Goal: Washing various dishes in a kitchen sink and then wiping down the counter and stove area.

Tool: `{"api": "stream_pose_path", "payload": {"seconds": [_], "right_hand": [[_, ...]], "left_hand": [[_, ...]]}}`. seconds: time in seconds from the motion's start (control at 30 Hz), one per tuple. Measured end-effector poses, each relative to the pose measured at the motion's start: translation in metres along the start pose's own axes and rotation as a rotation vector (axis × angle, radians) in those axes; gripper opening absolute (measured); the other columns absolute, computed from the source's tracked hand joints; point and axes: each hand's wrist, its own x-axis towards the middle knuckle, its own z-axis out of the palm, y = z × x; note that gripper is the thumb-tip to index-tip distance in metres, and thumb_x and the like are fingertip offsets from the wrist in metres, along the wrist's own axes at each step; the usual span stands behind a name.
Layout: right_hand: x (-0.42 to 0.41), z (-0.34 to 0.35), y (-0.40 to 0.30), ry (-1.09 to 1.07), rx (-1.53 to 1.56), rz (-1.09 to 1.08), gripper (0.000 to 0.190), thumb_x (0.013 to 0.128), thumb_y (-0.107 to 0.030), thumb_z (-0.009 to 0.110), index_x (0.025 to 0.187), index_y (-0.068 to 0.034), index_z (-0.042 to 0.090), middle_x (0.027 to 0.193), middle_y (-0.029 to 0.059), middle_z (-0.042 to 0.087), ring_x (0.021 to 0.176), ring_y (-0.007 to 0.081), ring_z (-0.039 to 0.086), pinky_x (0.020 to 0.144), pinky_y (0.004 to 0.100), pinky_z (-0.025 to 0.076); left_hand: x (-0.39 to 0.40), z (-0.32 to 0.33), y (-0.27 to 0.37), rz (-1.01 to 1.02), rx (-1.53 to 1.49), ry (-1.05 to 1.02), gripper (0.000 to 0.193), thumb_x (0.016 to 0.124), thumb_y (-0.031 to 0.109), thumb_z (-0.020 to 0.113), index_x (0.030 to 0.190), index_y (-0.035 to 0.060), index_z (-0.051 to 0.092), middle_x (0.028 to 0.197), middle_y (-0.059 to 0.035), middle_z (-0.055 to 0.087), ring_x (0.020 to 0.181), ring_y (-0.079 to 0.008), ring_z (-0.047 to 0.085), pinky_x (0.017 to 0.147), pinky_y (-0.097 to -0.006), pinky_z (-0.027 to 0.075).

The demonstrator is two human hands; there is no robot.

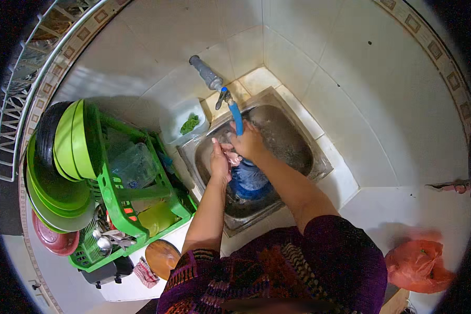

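Both my hands are over a metal sink (322, 167), close together beneath the tap. My left hand (219, 160) is turned palm inward, its thumb pointing up. A wet, pale pink patch shows at its palm; whether this is skin or a small held item I cannot tell. My right hand (251, 142) is just beside it, with its fingers partly behind the blue hose end (236, 117) of the tap (223, 96). Below the hands a blue plastic container (251, 180) sits in the basin, looking wet. My right forearm covers part of it.
Left of the sink stands a green dish rack (119, 212) loaded with green bowls (72, 141), plates and cutlery (106, 239). A translucent tub (174, 121) with a green scouring pad (189, 124) sits behind. A round wooden board (163, 257), checked cloth (145, 272) and red plastic bag (420, 267) are nearer me.
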Motion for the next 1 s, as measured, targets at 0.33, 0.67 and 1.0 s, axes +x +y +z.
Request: {"api": "stream_pose_path", "payload": {"seconds": [0.33, 0.67, 1.0], "right_hand": [[-0.001, -0.004, -0.003, -0.109, 0.176, 0.221, 0.037, 0.083, -0.025, 0.051, 0.116, -0.008, 0.056, 0.125, 0.0139, 0.051, 0.117, 0.0318, 0.046, 0.097, 0.0468, 0.033], [-0.061, -0.017, 0.023, 0.004, -0.001, -0.286, 0.048, 0.088, -0.035, 0.047, 0.128, -0.010, 0.044, 0.132, 0.0174, 0.042, 0.126, 0.0379, 0.034, 0.102, 0.0583, 0.021], [-0.031, 0.000, -0.008, -0.033, -0.006, -0.300, 0.047, 0.085, -0.034, 0.051, 0.126, -0.012, 0.048, 0.137, 0.0194, 0.037, 0.127, 0.0363, 0.034, 0.099, 0.0626, 0.022]], "left_hand": [[-0.001, 0.004, 0.000, 0.000, -0.029, -0.095, 0.056, 0.091, 0.058, 0.032, 0.084, 0.0068, 0.053, 0.061, -0.0045, 0.056, 0.048, -0.0182, 0.055, 0.049, -0.0295, 0.050], [0.009, -0.008, -0.013, -0.027, -0.138, 0.176, 0.049, 0.092, 0.051, 0.036, 0.084, 0.0064, 0.052, 0.063, -0.0065, 0.053, 0.054, -0.0172, 0.055, 0.051, -0.0287, 0.048], [0.004, 0.009, -0.004, 0.054, -0.108, 0.269, 0.047, 0.093, 0.049, 0.036, 0.084, 0.0058, 0.052, 0.058, -0.0070, 0.053, 0.046, -0.0159, 0.051, 0.045, -0.0279, 0.044]]}}
